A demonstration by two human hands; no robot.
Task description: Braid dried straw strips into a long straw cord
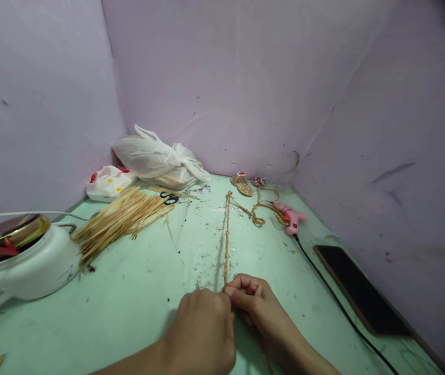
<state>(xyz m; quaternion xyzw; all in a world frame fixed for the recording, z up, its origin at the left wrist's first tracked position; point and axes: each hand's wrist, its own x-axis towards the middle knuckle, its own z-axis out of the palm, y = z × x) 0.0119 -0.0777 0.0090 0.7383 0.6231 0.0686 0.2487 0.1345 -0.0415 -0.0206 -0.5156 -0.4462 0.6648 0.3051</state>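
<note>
A thin tan braided cord [227, 239] stretches from the middle of the pale green table [128, 312] down to my hands, and more of it curls away at its far end. My right hand [257, 304] pinches the near end of the cord between thumb and fingertips. Right beside it, my left hand [204, 328] is closed at the same end, its back toward the camera; its fingertips and anything in them are hidden.
At the left are a white pot [38, 265] and a bundle of dry strips [124, 219], with black scissors [169, 198] beside it. Plastic bags [160, 159] lie behind. A pink glue gun [292, 219] and dark phone [358, 289] lie right.
</note>
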